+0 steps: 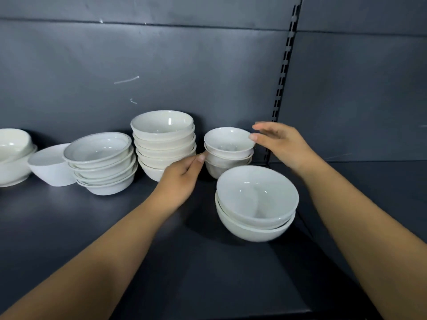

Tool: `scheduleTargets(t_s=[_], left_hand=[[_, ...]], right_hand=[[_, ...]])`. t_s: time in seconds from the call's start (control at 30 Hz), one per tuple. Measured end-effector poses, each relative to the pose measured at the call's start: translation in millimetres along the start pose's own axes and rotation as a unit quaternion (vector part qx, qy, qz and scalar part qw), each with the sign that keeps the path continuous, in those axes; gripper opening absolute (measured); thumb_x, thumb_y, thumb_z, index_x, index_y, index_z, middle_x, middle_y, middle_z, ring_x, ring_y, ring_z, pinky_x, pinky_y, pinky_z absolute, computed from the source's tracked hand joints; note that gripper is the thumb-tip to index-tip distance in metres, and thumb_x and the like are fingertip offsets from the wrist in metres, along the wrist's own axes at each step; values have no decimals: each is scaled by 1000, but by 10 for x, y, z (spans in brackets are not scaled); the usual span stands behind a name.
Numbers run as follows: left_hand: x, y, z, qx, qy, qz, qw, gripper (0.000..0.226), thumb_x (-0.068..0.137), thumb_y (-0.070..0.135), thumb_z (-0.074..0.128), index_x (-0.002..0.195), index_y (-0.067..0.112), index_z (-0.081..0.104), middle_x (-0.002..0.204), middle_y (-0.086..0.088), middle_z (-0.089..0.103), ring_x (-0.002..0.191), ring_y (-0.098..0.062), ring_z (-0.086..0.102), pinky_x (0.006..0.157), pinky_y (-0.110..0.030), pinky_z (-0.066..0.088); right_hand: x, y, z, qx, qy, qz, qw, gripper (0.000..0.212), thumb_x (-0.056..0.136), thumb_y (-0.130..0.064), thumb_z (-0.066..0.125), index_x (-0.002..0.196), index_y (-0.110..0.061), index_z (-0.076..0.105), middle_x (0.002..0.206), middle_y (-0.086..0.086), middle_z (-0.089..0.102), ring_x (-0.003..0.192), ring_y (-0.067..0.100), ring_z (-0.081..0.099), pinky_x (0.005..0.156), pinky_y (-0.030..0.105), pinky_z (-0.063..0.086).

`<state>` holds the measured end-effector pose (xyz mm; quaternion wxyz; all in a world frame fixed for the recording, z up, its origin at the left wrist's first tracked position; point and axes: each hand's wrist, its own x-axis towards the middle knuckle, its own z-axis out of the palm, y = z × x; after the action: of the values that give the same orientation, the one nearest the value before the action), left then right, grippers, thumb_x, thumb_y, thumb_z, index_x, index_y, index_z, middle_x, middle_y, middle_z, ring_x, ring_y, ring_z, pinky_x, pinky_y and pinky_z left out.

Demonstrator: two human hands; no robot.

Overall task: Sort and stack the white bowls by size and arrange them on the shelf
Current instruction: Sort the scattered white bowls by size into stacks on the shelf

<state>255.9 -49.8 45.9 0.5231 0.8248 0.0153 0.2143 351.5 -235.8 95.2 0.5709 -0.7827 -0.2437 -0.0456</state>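
Bowls [101, 155], all white, stand in stacks along the far side of the dark shelf [115, 227] in the head view. The small stack [227, 155] sits far right, a tall stack [161, 144] just left of it, and a two-bowl stack [256, 211] nearer. The right grip [280, 144] is open, one fingertip touching the top small bowl's right rim. The left grip [181, 175] is open too, reaching between the tall and small stacks and holding nothing. To shift the small stack well, I would cup both sides low on the bottom bowl and lift level, so none slide.
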Motion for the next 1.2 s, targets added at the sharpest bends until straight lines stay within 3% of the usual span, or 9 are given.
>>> scheduleTargets(t_s=[0.13, 0.2, 0.23, 0.37, 0.53, 0.63, 0.87, 1.03, 1.2], left_hand=[[-348, 176, -578, 49, 43, 39, 997, 25, 96, 28, 45, 104, 22, 68, 91, 24, 55, 94, 11, 45, 75, 5, 34], [-577, 230, -933, 60, 58, 40, 996, 23, 96, 26, 46, 98, 22, 68, 114, 3, 48, 116, -12, 34, 75, -2, 38], [-717, 233, -1142, 74, 60, 41, 995, 22, 95, 27, 47, 92, 25, 68, 88, 11, 72, 92, 0, 61, 73, -3, 39], [-1318, 54, -2047, 149, 84, 24, 985, 27, 89, 42, 53, 70, 28, 65, 79, -7, 66, 80, -12, 52, 76, -27, 43], [-2127, -210, -3094, 211, 155, -16, 965, 16, 89, 31, 59, 81, 24, 71, 77, 18, 70, 70, 17, 54, 70, -4, 38], [-2498, -377, -3616, 211, 186, -66, 957, 24, 84, 43, 58, 69, 26, 68, 76, -10, 69, 75, -9, 55, 76, -30, 45], [-2743, -792, -4243, 199, 298, -117, 926, 21, 89, 22, 61, 106, 12, 67, 94, -1, 66, 90, -16, 60, 71, -21, 39], [-2513, -1187, -4447, 82, 283, -150, 944, 75, 77, 39, 72, 138, 14, 37, 134, 4, 46, 124, -14, 46, 100, -32, 39], [-2335, -1482, -4590, -23, 183, -130, 974, 70, 67, 26, 82, 122, 16, 40, 125, 7, 55, 112, -1, 56, 88, -14, 46]], right_hand=[[-332, -535, 259, -132, -8, -85, 988, 18, 83, -22, 67, 100, -18, 66, 103, -5, 64, 100, 7, 56, 92, 17, 42], [-536, -776, 537, -188, -28, -124, 974, 16, 82, -26, 67, 97, -19, 67, 95, -12, 63, 97, 4, 55, 86, 8, 36], [-651, -896, 710, -207, -37, -146, 967, 18, 82, -25, 68, 98, -17, 68, 94, -13, 62, 95, 4, 55, 82, 5, 34], [-1077, -1303, 1580, -203, -86, -185, 958, 12, 84, -19, 65, 91, -11, 69, 90, -4, 68, 87, 9, 59, 75, 10, 39], [-1483, -1624, 2722, -200, -164, -180, 949, 17, 87, -31, 61, 89, -16, 69, 90, -5, 69, 85, 12, 59, 80, 26, 45], [-1614, -1775, 3260, -205, -204, -168, 942, 23, 87, -37, 59, 94, -17, 69, 96, -3, 69, 91, 16, 60, 85, 34, 48], [-1509, -1885, 4180, -181, -240, -141, 943, 23, 87, -34, 60, 95, -14, 67, 96, -4, 68, 92, 14, 60, 85, 31, 48], [-1280, -1801, 4647, -36, -247, -70, 966, 17, 82, -30, 67, 95, -20, 63, 99, -7, 63, 92, 5, 57, 77, 15, 42], [-1268, -1717, 4962, 111, -306, -4, 946, 33, 84, -26, 65, 114, -27, 52, 105, -17, 56, 97, -2, 56, 85, 16, 44]])
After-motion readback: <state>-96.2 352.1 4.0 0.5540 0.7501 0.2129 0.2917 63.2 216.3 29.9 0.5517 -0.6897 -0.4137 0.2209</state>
